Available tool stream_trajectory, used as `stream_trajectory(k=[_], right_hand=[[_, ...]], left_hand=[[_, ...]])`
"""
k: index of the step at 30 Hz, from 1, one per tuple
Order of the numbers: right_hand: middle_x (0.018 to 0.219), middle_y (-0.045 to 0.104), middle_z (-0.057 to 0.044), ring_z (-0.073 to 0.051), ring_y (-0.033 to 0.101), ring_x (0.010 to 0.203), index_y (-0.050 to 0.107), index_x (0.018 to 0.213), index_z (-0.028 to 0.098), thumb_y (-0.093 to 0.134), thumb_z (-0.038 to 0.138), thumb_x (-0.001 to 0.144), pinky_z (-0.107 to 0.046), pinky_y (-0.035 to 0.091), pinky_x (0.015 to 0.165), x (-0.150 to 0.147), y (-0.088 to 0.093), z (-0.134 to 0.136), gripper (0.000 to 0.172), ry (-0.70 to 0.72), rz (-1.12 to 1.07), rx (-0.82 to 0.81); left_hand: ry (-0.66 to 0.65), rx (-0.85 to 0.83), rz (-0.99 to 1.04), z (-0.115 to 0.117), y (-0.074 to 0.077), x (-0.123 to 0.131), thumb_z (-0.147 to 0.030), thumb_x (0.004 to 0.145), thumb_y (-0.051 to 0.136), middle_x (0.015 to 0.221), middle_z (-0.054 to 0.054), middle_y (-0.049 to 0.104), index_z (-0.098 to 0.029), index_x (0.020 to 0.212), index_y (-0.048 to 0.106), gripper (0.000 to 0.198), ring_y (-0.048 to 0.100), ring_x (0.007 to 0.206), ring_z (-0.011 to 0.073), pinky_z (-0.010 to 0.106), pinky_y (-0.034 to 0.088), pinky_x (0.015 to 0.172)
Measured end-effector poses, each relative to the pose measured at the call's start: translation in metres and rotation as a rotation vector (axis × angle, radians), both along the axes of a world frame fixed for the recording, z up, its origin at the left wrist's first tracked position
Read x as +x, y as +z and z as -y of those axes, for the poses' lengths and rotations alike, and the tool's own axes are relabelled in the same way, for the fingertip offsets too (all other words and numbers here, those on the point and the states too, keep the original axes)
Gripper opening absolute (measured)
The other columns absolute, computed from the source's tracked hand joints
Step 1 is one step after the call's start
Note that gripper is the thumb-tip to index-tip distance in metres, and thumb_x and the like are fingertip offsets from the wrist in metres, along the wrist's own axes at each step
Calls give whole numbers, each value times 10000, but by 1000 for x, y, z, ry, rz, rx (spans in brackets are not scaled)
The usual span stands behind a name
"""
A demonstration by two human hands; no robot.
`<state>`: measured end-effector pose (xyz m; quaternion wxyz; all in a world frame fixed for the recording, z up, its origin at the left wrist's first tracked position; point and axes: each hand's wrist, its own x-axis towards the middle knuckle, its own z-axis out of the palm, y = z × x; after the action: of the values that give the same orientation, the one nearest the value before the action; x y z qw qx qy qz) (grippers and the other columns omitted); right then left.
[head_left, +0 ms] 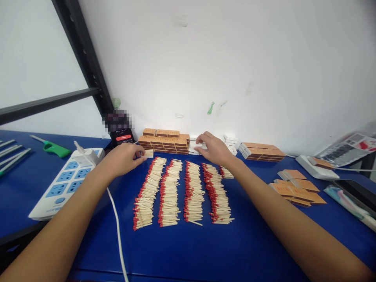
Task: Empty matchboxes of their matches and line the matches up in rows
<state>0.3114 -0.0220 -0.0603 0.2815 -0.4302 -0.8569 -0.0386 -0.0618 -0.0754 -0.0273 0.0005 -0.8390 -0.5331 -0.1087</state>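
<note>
At the back left of the blue table, my left hand is closed around the left end of a small matchbox tray with matches in it. My right hand reaches to the white matchbox trays by the wall, its thumb and fingers curled around the end of one. Between my forearms lie several rows of red-headed matches, heads to the left. A short row of matches sits under my right wrist. Orange matchboxes stand stacked between my hands.
More matchboxes form a stack and a loose pile on the right. A power strip, white cable, green lighter and phone are on the left. A black metal frame rises there.
</note>
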Motion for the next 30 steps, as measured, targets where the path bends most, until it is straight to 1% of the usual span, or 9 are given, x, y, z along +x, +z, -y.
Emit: stream_trajectory(k=[3,6,9,15,20,26,30], right_hand=[[1049,609,-64,-206,580,790,585,1024,234,625,290,970,-330,413,692,-2,1,1,88,-1,-8,13],[1081,608,-66,-171,554,709,614,1005,233,598,237,968,-322,407,671,-5,2,4,41,25,2,-4],[1113,612,-73,-147,545,667,654,987,227,584,198,958,-320,408,651,-6,2,6,81,37,17,-9],[1135,613,-101,-179,574,749,724,975,229,568,246,986,-317,379,604,-7,3,7,157,8,122,90],[1148,620,-105,-157,531,696,727,979,220,551,268,1009,-318,345,583,-9,4,9,185,-20,199,127],[1122,625,-101,-171,543,715,689,997,217,556,281,1017,-319,352,593,-9,4,10,149,-44,127,140],[1132,617,-93,-166,522,694,671,1009,226,579,284,999,-322,360,601,-10,2,10,109,-25,117,128]], left_hand=[[5,3,-7,0,0,0,-471,931,540,973,101,792,-203,997,752,348,716,886,274,349,496,745],[9,5,-8,0,0,0,-479,928,537,983,103,793,-204,1005,755,360,717,890,276,350,499,750],[9,1,-7,0,0,0,-482,927,537,980,102,795,-207,1006,759,361,717,888,276,348,502,751],[7,6,-10,0,0,0,-470,936,548,968,94,797,-212,1013,763,344,719,886,269,339,506,742],[19,0,-15,0,0,0,-508,939,533,961,94,799,-207,1017,769,390,721,874,272,352,518,750],[20,-21,0,0,2,0,-517,928,528,954,96,794,-191,1024,768,416,714,868,270,364,528,760],[31,-22,-4,1,2,1,-521,924,528,956,93,798,-202,1005,767,407,718,866,265,350,526,747]])
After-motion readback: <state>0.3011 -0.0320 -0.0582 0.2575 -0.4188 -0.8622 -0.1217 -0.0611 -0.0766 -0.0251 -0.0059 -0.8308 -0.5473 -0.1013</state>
